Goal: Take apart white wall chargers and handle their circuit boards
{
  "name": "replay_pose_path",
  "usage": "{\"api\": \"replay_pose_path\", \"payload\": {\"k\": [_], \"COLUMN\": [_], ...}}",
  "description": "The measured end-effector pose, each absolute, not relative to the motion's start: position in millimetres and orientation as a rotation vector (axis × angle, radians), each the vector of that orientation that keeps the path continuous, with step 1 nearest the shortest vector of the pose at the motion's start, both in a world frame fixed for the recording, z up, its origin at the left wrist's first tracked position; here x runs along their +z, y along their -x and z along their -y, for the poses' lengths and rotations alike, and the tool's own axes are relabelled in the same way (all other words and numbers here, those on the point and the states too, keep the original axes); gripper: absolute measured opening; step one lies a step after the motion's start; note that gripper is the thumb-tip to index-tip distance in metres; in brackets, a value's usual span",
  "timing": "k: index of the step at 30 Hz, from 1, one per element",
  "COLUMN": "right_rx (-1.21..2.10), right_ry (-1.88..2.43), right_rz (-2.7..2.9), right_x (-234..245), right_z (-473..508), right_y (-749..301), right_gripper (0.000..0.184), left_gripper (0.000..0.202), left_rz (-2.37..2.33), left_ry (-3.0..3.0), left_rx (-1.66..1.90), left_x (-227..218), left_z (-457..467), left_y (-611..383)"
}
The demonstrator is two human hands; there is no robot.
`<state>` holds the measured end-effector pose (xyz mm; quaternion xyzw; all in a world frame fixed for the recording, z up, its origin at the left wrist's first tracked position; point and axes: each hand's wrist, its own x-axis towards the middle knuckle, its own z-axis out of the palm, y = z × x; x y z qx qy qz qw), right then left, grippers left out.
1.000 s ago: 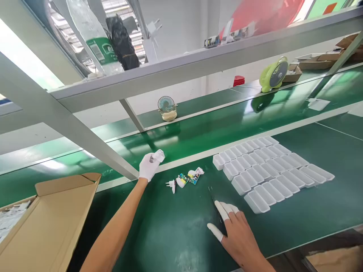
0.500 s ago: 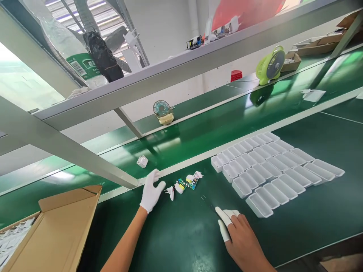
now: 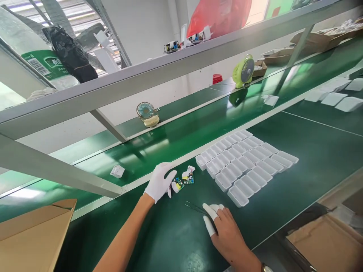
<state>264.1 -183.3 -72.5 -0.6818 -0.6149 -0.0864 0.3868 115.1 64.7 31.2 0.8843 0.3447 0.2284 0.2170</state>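
Observation:
My left hand (image 3: 159, 183), in a white glove, hovers at the near side of the conveyor rail with thumb and fingers apart. Its thumb reaches over a white plug piece (image 3: 169, 192), partly covered, wired to a small green circuit board (image 3: 178, 184). Just beyond lies a second circuit board (image 3: 189, 177) with a white plug part on it. White finger cots cover several fingers of my right hand (image 3: 222, 228), which grips dark tweezers (image 3: 194, 207). The tweezers' tips point left, short of the boards, touching nothing.
Rows of white open plastic cases (image 3: 246, 162) stand right of the boards. A cardboard box (image 3: 34, 238) is at lower left. Beyond the rail runs a green conveyor belt (image 3: 170, 151) carrying a white cube-like part (image 3: 117, 171). Two fans, one green (image 3: 243, 71), stand behind it.
The view has turned right, so the scene sits further left. My left hand has come closer to the plug and boards, now partly covering the plug. The tweezers stay in my right hand.

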Motion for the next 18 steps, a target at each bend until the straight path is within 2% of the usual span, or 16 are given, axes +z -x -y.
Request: {"api": "replay_pose_path", "payload": {"k": [3,7,10,14,18], "right_rx": [-0.185,-0.168,-0.108,0.028,0.267], "right_ry": [1.74,1.738,1.724,1.748,1.742], "right_rz": [1.546,1.519,1.506,1.479,1.44], "right_x": [-72.2,-70.3,-68.4,-75.8,-89.3], "right_z": [182.0,182.8,183.6,181.1,179.4], "right_y": [-262.9,-264.4,-266.3,-266.3,-264.9], "right_gripper": [0.023,0.023,0.031,0.034,0.043], "left_gripper": [0.033,0.021,0.026,0.036,0.041], "left_rz": [-0.836,-0.642,-0.489,-0.14,-0.139], "left_ry": [-2.691,-2.909,-2.941,-3.009,-2.982], "left_rx": [0.518,0.349,0.323,0.065,-0.172], "left_x": [53.8,63.9,65.2,59.4,39.6], "left_z": [-63.6,-42.8,-12.3,37.7,72.7], "left_y": [-154.3,-209.3,-233.2,-246.7,-263.1]}}
